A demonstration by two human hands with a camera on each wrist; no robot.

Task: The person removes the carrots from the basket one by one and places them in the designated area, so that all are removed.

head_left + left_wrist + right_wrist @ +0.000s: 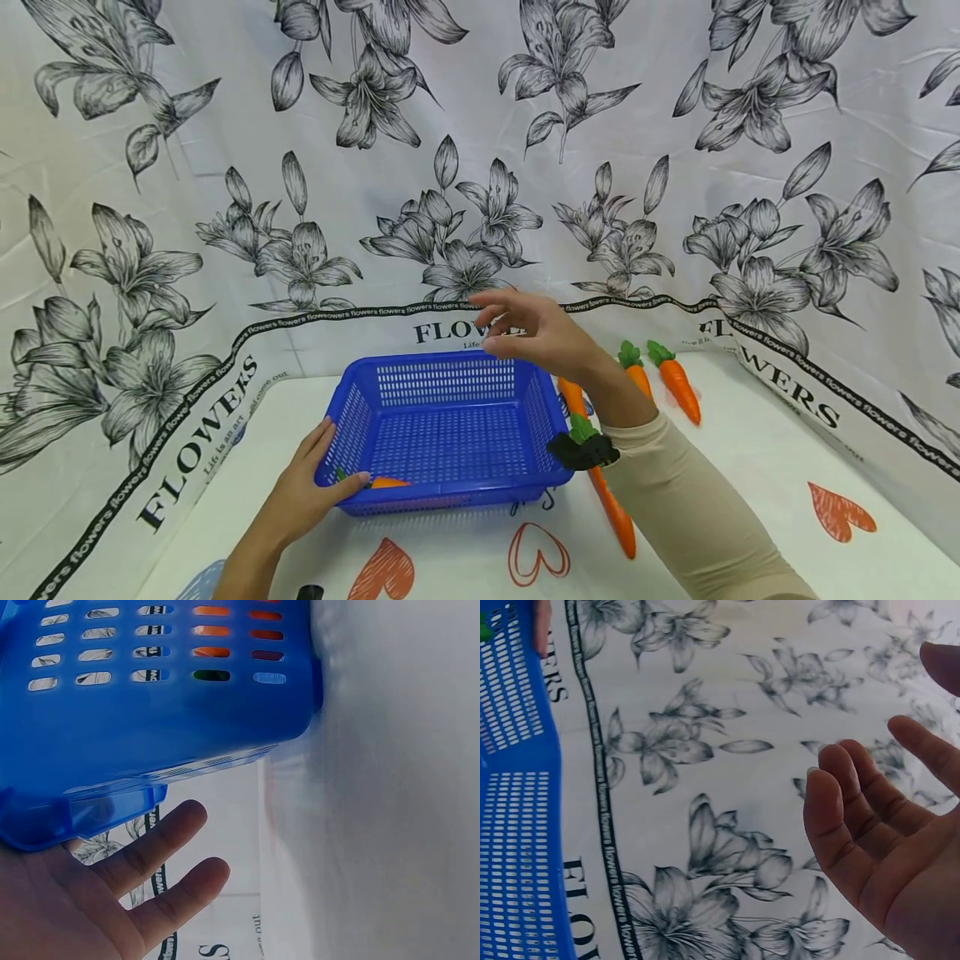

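A blue plastic basket (442, 492) with slotted sides stands on the table. My left hand (300, 492) holds its front left corner, the thumb over the rim and the fingers along the outside. The left wrist view shows two of those fingers (161, 844) spread below the rim. Inside, against the front wall, lies an orange carrot (390, 482), mostly hidden; orange also shows through the slots in the left wrist view. My right hand (536, 329) hovers above the basket's back right corner, its fingers loosely bent and nothing in them.
Right of the basket lie several carrots with green tops, among them one at the back (678, 387) and a long one (617, 517) nearer me, partly behind my right forearm. A white flower-printed cloth (465, 250) hangs behind. A small black object (310, 592) shows at the front edge.
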